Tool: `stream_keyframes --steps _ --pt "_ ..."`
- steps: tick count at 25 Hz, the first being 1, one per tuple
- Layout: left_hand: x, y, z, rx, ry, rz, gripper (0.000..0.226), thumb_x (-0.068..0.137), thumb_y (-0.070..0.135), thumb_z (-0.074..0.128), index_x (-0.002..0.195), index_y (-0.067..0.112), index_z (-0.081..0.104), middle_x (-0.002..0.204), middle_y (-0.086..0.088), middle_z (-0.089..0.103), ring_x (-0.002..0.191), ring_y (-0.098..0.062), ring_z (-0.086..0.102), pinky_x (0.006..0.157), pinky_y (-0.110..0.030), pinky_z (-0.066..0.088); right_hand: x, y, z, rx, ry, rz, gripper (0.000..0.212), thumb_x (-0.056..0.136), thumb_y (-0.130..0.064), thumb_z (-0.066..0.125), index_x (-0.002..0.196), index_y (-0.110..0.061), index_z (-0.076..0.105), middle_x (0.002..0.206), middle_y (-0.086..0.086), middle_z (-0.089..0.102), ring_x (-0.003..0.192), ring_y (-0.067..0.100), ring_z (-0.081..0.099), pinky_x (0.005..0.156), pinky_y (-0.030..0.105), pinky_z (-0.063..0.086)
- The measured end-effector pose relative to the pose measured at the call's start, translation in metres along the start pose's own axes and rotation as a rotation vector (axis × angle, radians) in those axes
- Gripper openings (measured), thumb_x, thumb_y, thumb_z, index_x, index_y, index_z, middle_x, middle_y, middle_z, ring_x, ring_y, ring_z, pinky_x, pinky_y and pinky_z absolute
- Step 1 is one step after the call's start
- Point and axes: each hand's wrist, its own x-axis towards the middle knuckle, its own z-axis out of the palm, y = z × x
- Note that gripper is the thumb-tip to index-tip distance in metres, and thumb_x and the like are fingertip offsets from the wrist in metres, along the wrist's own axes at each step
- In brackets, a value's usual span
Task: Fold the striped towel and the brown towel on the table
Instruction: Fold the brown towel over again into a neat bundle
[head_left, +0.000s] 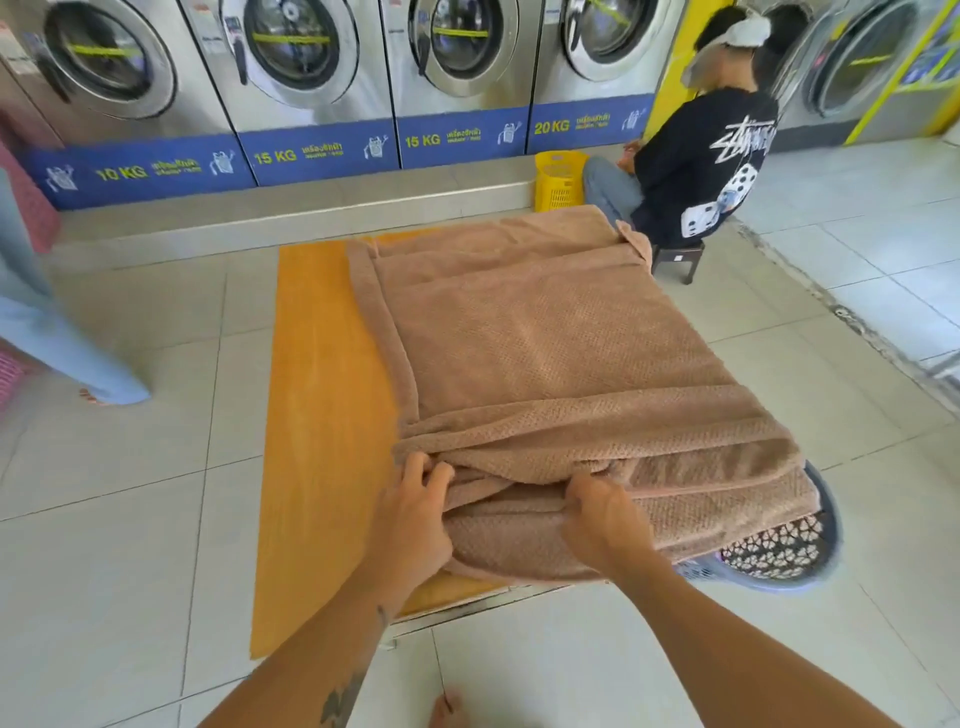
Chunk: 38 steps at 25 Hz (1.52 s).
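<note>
Four washing machines (317, 57) line the far wall, their blue base panels (322, 153) reading "10 KG", "15 KG", "15 KG" and "20 KG" in yellow, with smaller script beside each that is too fine to read. On the orange counter (322, 415) lies the brown towel (550, 353), spread flat, its right edge draped over a blue basket (800, 551). Both hands pinch the bunched near edge: left hand (415, 519) closed on a fold, right hand (602, 519) gripping just beside it.
</note>
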Motion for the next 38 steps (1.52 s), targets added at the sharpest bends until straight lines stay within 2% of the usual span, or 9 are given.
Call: stream_keyframes --steps 8,13,16,19,22,25,28,35,38 --pt "-0.032 -0.037 -0.047 -0.4 0.222 -0.457 0.034 0.095 0.0 0.043 0.115 0.022 0.059 0.092 0.002 0.066 0.072 -0.009 0.06 0.057 -0.018 0.049 -0.027 -0.062 0.005 0.187 -0.017 -0.216 0.05 0.079 -0.01 0.051 0.127 -0.022 0.041 0.118 0.004 0.049 0.107 0.028 0.052 0.083 0.043 0.049" --pt "-0.066 -0.056 -0.062 -0.084 0.101 -0.399 0.039 0.094 0.005 0.042 0.125 0.024 0.054 0.109 -0.002 0.055 0.092 -0.021 0.056 0.08 -0.033 0.052 -0.025 -0.096 0.019 0.185 -0.281 -0.228 0.083 0.083 -0.014 0.052 0.155 -0.031 0.015 0.15 0.008 0.037 0.122 0.032 0.052 0.096 0.044 0.049" --pt "-0.083 -0.084 -0.072 0.019 -0.05 -0.478 0.036 0.095 0.013 0.043 0.129 0.023 0.05 0.115 -0.004 0.049 0.093 -0.024 0.059 0.08 -0.031 0.05 -0.029 -0.124 0.034 -0.021 -0.464 -0.266 0.059 0.082 -0.021 0.05 0.141 -0.021 0.045 0.128 0.011 0.057 0.11 0.031 0.057 0.092 0.042 0.053" --pt "-0.095 -0.118 -0.083 0.058 -0.233 -0.391 0.03 0.092 0.022 0.044 0.12 0.026 0.053 0.104 0.002 0.047 0.09 -0.021 0.058 0.079 -0.031 0.052 -0.03 -0.168 0.042 -0.062 -0.267 -0.246 0.028 0.076 -0.024 0.049 0.099 -0.013 0.06 0.1 0.008 0.062 0.092 0.029 0.06 0.081 0.04 0.056" --pt "-0.103 -0.156 -0.095 -0.063 -0.441 -0.251 0.021 0.088 0.038 0.044 0.1 0.028 0.058 0.098 0.006 0.049 0.09 -0.017 0.055 0.082 -0.034 0.05 -0.021 -0.215 0.053 0.087 -0.118 -0.117 0.034 0.082 -0.02 0.051 0.115 -0.012 0.054 0.106 0.008 0.062 0.096 0.029 0.061 0.075 0.037 0.05" --pt "-0.09 -0.198 -0.121 -0.279 -0.571 -0.196 0.031 0.089 0.056 0.051 0.095 0.031 0.067 0.107 0.013 0.056 0.099 -0.009 0.056 0.086 -0.03 0.044 -0.008 -0.259 0.079 0.264 -0.207 0.01 0.054 0.085 -0.03 0.052 0.136 -0.013 0.043 0.137 0.014 0.051 0.12 0.033 0.053 0.095 0.039 0.047" --pt "-0.058 -0.237 -0.145 -0.333 -0.541 -0.124 0.019 0.092 0.046 0.053 0.097 0.034 0.067 0.108 0.013 0.061 0.097 -0.007 0.059 0.09 -0.029 0.049 -0.016 -0.286 0.104 0.121 -0.253 0.097 0.076 0.09 -0.038 0.052 0.151 -0.007 0.02 0.157 0.02 0.02 0.139 0.043 0.03 0.109 0.049 0.036" --pt "0.061 -0.23 -0.16 -0.132 -0.501 0.145 0.028 0.096 0.022 0.045 0.117 0.027 0.064 0.119 0.002 0.061 0.104 -0.018 0.059 0.082 -0.026 0.046 -0.003 -0.284 0.082 0.289 -0.053 0.217 0.044 0.075 -0.037 0.048 0.111 -0.013 0.039 0.114 0.01 0.055 0.109 0.036 0.056 0.09 0.05 0.052" --pt "0.104 -0.21 -0.145 -0.105 -0.491 0.249 0.033 0.092 0.016 0.047 0.119 0.029 0.061 0.115 0.002 0.06 0.103 -0.019 0.058 0.082 -0.029 0.047 0.02 -0.287 0.073 0.348 -0.09 0.326 0.07 0.066 -0.052 0.053 0.123 -0.014 0.035 0.127 0.012 0.046 0.124 0.04 0.045 0.1 0.05 0.044"
